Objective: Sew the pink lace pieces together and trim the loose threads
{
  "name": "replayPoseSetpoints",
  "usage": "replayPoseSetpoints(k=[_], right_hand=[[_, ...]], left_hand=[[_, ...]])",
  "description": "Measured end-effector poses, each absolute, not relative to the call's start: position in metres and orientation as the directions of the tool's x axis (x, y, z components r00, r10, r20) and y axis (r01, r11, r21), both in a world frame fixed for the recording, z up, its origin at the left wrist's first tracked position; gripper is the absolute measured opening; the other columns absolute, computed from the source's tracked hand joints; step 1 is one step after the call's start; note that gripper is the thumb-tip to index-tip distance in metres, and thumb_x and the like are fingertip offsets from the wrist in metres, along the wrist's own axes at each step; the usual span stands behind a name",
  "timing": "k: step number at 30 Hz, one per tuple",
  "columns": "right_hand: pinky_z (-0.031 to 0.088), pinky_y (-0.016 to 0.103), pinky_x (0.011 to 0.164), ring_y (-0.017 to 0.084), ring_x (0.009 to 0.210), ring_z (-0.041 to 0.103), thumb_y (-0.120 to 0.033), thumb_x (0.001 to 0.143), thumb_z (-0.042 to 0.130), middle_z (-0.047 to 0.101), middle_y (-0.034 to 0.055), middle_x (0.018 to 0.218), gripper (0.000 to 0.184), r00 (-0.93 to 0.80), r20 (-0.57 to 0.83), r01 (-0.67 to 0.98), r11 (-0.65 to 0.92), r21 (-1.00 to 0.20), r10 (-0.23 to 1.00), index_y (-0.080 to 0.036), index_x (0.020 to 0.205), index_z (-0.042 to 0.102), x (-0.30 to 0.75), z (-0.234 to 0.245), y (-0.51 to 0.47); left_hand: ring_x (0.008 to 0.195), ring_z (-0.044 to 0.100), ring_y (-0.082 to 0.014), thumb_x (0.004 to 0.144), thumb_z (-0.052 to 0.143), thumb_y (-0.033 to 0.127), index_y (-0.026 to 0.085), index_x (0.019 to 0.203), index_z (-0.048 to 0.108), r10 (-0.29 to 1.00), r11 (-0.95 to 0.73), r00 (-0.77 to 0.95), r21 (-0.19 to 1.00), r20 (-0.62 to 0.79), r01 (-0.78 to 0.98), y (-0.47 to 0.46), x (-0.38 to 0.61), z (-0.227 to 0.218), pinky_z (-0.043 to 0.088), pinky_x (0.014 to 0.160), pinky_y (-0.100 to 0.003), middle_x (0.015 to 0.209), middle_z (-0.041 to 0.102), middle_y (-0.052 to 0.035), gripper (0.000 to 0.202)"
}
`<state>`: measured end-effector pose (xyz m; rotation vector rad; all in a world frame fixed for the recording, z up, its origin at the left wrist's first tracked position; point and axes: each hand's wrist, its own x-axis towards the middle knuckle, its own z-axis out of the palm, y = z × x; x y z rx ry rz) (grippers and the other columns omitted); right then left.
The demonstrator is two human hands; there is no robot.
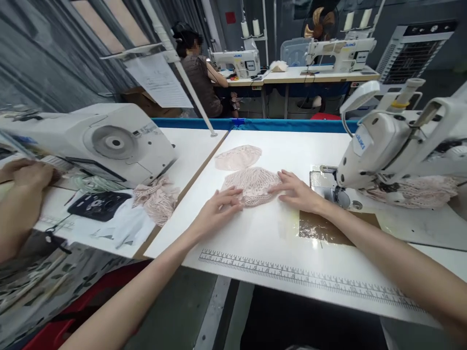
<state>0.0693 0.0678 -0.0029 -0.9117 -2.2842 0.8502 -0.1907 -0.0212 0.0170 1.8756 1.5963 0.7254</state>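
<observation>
Pale pink lace pieces (251, 184) lie stacked on the white table in front of me. My left hand (219, 209) rests at their left edge, fingers stretched out and touching the lace. At the right edge lies my right hand (297, 192), its fingers spread over the lace and tabletop. Just behind, a second flat pink piece (239, 157) lies by itself on the table. Neither hand grips anything that I can see.
A white sewing machine (383, 141) stands on the right, with pink lace (416, 191) behind its head. Another sewing machine (116, 141) is on the left, beside a co-worker's hand (31, 175) and bunched lace (156, 199). A printed ruler (292, 274) runs along the front edge.
</observation>
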Motion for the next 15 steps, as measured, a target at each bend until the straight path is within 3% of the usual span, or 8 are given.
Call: replayPoseSetpoints(k=[2, 4, 6, 9, 13, 15], right_hand=[[0.019, 0.059, 0.115, 0.030, 0.145, 0.021, -0.006, 0.075, 0.059, 0.041, 0.0078, 0.149, 0.049, -0.621, 0.219, 0.453, 0.573, -0.682, 0.752, -0.027, 0.119, 0.067, 0.078, -0.001, 0.060], [0.023, 0.056, 0.115, 0.029, 0.144, 0.025, -0.010, 0.080, 0.058, 0.038, 0.0106, 0.151, 0.047, -0.615, 0.248, 0.491, 0.609, -0.623, 0.749, -0.024, 0.125, 0.062, 0.092, 0.001, 0.047], [0.035, 0.050, 0.111, 0.025, 0.137, 0.040, -0.012, 0.086, 0.053, 0.049, 0.0115, 0.143, 0.037, -0.635, 0.306, 0.493, 0.677, -0.546, 0.709, -0.020, 0.120, 0.065, 0.111, 0.001, 0.028], [0.049, 0.041, 0.098, 0.019, 0.112, 0.061, -0.015, 0.092, 0.046, 0.067, 0.0050, 0.119, 0.029, -0.654, 0.364, 0.514, 0.743, -0.429, 0.663, -0.022, 0.107, 0.069, 0.149, 0.000, -0.001], [0.053, 0.037, 0.090, 0.017, 0.100, 0.065, -0.015, 0.092, 0.044, 0.072, -0.0005, 0.105, 0.030, -0.444, 0.421, 0.759, 0.582, -0.293, 0.791, -0.026, 0.100, 0.071, 0.211, 0.005, -0.020], [0.053, 0.040, 0.088, 0.019, 0.099, 0.065, -0.016, 0.092, 0.040, 0.072, 0.0021, 0.103, 0.033, -0.282, 0.461, 0.856, 0.437, -0.275, 0.842, -0.026, 0.098, 0.070, 0.241, 0.014, -0.017]], left_hand=[[0.140, 0.036, -0.0314, 0.082, 0.061, 0.053, 0.025, 0.074, 0.068, 0.991, -0.132, 0.118, 0.704, 0.069, 0.698, -0.023, -0.190, 0.018, 0.004, 0.116, -0.065, 0.141, 0.053, -0.0049, 0.031], [0.139, 0.037, -0.0318, 0.083, 0.060, 0.054, 0.025, 0.075, 0.066, 0.986, -0.156, 0.076, 0.685, 0.147, 0.711, -0.025, -0.188, 0.019, 0.004, 0.116, -0.065, 0.140, 0.054, -0.0039, 0.030], [0.135, 0.044, -0.0315, 0.084, 0.059, 0.054, 0.027, 0.077, 0.065, 0.963, -0.226, 0.072, 0.638, 0.259, 0.736, -0.026, -0.182, 0.021, 0.007, 0.117, -0.063, 0.134, 0.060, -0.0028, 0.029], [0.126, 0.053, -0.0293, 0.085, 0.058, 0.051, 0.028, 0.081, 0.064, 0.920, -0.335, 0.123, 0.582, 0.373, 0.741, -0.023, -0.166, 0.026, 0.022, 0.117, -0.055, 0.121, 0.067, -0.0014, 0.024], [0.108, 0.062, -0.0275, 0.086, 0.058, 0.050, 0.030, 0.087, 0.067, 0.878, -0.470, 0.290, 0.567, 0.382, 0.676, -0.011, -0.126, 0.028, 0.043, 0.103, -0.048, 0.107, 0.071, -0.0011, 0.022], [0.100, 0.065, -0.0264, 0.086, 0.057, 0.051, 0.030, 0.090, 0.068, 0.851, -0.525, 0.398, 0.576, 0.343, 0.626, -0.003, -0.099, 0.027, 0.047, 0.095, -0.045, 0.103, 0.073, -0.0013, 0.024]])
